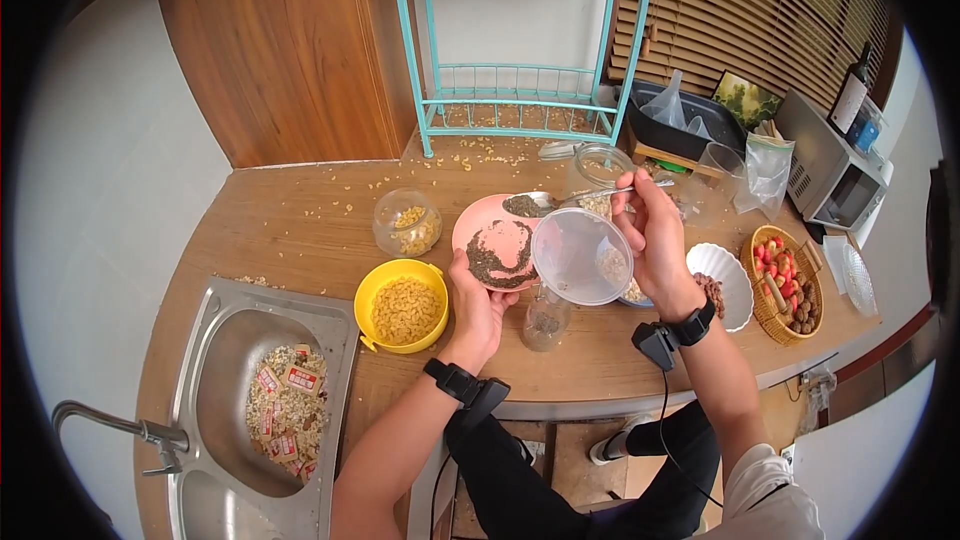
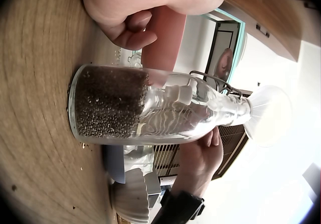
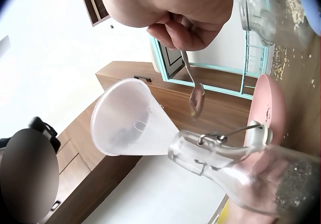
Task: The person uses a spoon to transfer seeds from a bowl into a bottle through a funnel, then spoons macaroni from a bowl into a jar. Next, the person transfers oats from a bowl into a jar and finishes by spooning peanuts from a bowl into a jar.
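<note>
My left hand (image 1: 482, 312) holds a pink plate (image 1: 477, 220) by its near rim, thumb at the edge. Dark small seeds (image 1: 488, 262) lie scattered over the plate. In my right hand (image 1: 655, 245) I grip a metal spoon (image 3: 196, 99) by its handle; in the head view its bowl, with dark seeds, overlaps the plate's far right rim. Between my hands a clear swing-top bottle (image 2: 170, 106) stands upright on the counter, its lower part filled with the seeds. A translucent plastic funnel (image 1: 575, 255) sits in the bottle's mouth.
A yellow bowl of macaroni (image 1: 402, 306) and a glass jar (image 1: 407, 224) stand left, beside the sink (image 1: 215, 340). Behind are a teal rack (image 1: 520, 130) and an open jar (image 1: 600, 165). Rightward are a white fluted bowl (image 1: 738, 285) and a wicker basket (image 1: 768, 320).
</note>
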A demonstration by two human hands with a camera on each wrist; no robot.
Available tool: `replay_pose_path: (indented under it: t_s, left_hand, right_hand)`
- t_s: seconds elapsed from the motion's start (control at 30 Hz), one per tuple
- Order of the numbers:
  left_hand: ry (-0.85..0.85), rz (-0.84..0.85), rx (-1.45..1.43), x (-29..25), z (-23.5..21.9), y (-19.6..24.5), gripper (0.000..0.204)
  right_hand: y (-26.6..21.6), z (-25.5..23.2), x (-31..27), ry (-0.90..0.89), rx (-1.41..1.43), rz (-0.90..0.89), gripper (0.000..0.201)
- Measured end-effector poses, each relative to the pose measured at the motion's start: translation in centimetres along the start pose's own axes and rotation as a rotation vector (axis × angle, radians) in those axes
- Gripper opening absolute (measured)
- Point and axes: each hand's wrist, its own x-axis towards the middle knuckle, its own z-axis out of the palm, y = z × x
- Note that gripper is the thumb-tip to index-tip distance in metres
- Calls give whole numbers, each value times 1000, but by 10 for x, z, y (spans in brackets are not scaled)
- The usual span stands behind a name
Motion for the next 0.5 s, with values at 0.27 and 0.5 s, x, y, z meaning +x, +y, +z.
replay_pose_path:
  t_s: [0.27,0.5]
  left_hand:
    - [-43,6,38,3,-10,-2,60]
    - [-16,-9,5,1,-3,1,53]
  right_hand:
    - [-40,2,1,-65,65,-66,28]
    - [-71,0,-18,-47,61,-96,27]
